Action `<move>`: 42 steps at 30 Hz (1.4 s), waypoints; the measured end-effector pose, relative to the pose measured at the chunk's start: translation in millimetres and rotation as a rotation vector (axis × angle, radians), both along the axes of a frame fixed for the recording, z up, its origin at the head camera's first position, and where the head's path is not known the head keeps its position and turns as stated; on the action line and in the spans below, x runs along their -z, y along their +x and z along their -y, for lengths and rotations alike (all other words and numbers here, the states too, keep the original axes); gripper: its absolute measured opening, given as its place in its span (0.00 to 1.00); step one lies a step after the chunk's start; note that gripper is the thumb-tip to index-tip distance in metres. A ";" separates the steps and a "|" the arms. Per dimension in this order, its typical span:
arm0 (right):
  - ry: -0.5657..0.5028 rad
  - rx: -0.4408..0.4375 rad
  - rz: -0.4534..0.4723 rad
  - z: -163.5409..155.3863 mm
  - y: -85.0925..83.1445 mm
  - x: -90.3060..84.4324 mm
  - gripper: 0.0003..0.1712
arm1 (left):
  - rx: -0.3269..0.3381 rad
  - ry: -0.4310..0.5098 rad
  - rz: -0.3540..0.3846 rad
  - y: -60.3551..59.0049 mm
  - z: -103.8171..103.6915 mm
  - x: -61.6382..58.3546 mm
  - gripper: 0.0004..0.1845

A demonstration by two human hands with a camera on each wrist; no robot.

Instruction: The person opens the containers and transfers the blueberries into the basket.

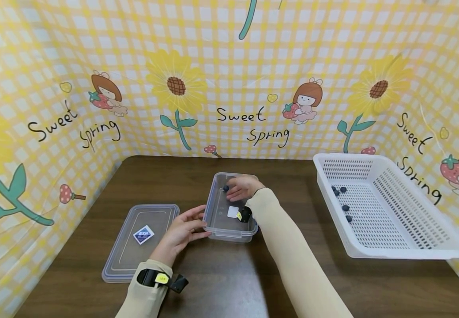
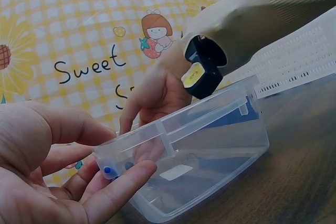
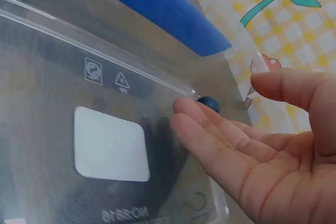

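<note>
A dark wooden desk is walled by yellow checked cloth. Nearest, the clear box is steadied at its left rim by the left hand, fingers straight. Farther in, the right hand is held open over a blue ball inside the box. A lid lies left, a white basket right.

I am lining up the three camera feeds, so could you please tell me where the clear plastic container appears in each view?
Head: the clear plastic container sits at table centre, between the left hand and right hand.
Left wrist: it fills the lower middle, left fingertips at its near corner.
Right wrist: its floor fills the left side.
Shared landmark: the white label on its floor.
</note>
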State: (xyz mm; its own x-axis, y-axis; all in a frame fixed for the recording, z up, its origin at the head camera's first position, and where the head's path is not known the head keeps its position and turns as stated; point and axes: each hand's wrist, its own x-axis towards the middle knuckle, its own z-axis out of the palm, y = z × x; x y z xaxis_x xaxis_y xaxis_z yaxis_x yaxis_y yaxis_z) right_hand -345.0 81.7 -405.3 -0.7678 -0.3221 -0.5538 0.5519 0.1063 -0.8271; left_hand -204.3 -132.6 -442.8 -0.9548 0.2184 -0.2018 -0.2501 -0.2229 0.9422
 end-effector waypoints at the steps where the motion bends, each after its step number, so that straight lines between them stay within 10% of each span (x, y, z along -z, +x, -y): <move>1: 0.000 0.013 0.012 1.8 -0.3 1.7 0.27 | 0.001 0.003 -0.003 0.2 -0.1 -0.1 0.32; 9: -0.079 0.119 0.063 7.5 -28.4 47.7 0.28 | 0.007 0.013 -0.010 -0.2 0.3 0.6 0.32; 17: -0.135 0.215 0.086 10.5 2.5 16.2 0.29 | 0.000 0.006 0.001 -0.8 1.1 1.8 0.32; 42: -0.254 0.426 0.105 39.7 -6.6 43.7 0.21 | 0.004 0.028 -0.015 0.8 1.1 -1.6 0.33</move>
